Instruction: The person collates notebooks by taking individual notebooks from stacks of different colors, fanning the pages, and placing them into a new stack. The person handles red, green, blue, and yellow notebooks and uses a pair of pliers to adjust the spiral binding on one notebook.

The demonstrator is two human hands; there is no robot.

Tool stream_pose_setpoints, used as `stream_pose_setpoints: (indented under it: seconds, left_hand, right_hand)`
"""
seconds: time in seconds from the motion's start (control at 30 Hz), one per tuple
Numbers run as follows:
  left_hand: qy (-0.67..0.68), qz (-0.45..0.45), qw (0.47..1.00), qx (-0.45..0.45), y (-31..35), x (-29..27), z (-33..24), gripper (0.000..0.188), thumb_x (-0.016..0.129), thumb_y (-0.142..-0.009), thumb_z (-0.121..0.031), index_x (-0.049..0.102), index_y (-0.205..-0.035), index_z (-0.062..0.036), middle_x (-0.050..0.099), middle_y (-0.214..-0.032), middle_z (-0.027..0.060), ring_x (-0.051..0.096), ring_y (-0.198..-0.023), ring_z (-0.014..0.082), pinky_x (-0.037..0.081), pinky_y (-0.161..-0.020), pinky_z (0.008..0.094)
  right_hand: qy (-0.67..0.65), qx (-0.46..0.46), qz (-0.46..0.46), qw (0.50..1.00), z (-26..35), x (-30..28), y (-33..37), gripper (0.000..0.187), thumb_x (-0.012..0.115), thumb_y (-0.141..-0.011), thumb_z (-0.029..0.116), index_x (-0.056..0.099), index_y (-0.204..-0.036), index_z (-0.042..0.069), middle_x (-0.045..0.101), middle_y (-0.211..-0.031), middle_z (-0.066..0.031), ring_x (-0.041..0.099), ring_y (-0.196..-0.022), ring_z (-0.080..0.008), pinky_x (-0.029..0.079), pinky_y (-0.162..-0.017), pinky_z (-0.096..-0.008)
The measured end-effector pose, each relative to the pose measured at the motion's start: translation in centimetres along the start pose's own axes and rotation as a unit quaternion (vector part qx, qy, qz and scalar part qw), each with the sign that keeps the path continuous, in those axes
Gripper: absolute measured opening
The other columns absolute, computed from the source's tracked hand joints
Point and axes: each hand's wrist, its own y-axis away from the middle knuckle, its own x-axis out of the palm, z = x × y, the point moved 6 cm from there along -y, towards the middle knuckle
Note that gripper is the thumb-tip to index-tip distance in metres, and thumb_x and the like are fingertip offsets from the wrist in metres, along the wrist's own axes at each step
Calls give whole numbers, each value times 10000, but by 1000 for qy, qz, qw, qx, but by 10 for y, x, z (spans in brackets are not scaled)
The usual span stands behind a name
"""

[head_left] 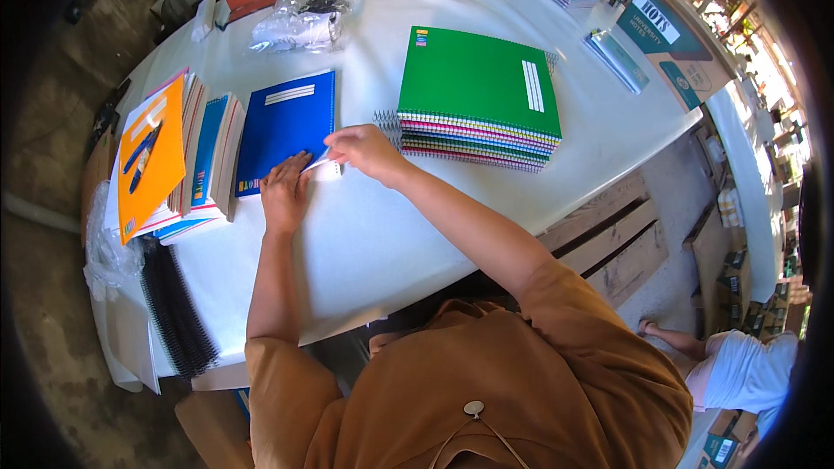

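A blue notebook (287,122) lies flat on the white table in front of me. My left hand (285,194) rests on its lower right part, fingers laid over the cover. At the notebook's right edge, my right hand (367,153) is closed in a pinch. A thin pale piece (318,160) runs from its fingertips toward my left fingers; its kind cannot be made out. White paper with small holes along its edge (328,171) shows under the lower right corner. To the right stands a stack of spiral notebooks (482,78) with a green cover on top.
Stacked notebooks (213,156) stand left, an orange cover (155,156) with pens on top. Black binding coils (176,304) hang at the near left edge. Plastic-wrapped items (313,13) lie at the back, a printed carton (673,43) at far right. Another person (738,373) is at lower right.
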Motion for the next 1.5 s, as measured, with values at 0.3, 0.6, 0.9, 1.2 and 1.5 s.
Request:
stream_pose_setpoints:
  seconds: [0.3,0.6,0.9,1.2,1.5]
  left_hand:
    - [-15,20,1000,-15,0,-3,-3,288,614,-826,-212,628,-1109,-162,587,-1180,4,524,-1083,187,348,-916,371]
    - [9,-2,1000,-10,1,-2,4,276,614,-829,-213,636,-1098,-158,600,-1158,5,528,-1077,194,351,-893,350]
    - [43,-2,999,-17,1,-1,7,256,593,-848,-227,640,-1088,-152,604,-1151,11,526,-1080,199,339,-905,346]
    - [26,10,999,-33,1,3,0,288,611,-833,-242,632,-1103,-143,590,-1173,24,510,-1101,213,328,-922,376]
    - [-10,-9,998,-63,-8,-7,3,295,609,-825,-226,610,-1054,-40,620,-1016,121,562,-929,303,419,-774,412]
  right_hand:
    - [193,-49,29,980,-39,8,-3,608,519,-827,93,273,-1364,-49,419,-1337,-222,421,-1234,-267,318,-1004,-291]
    - [321,-81,43,942,-29,21,1,703,440,-881,333,138,-1406,-24,294,-1390,-268,260,-1303,-415,237,-1056,-415]
    - [447,-26,74,891,6,19,0,616,329,-925,412,246,-1392,19,469,-1287,-204,402,-1226,-350,288,-1003,-402]
    - [319,-56,61,944,-3,11,-10,630,358,-907,441,336,-1344,-12,393,-1358,-198,388,-1246,-328,315,-1012,-348]
    - [-207,45,93,973,19,28,-7,753,503,-848,449,188,-1422,77,247,-1425,-246,313,-1295,-339,256,-1047,-399]
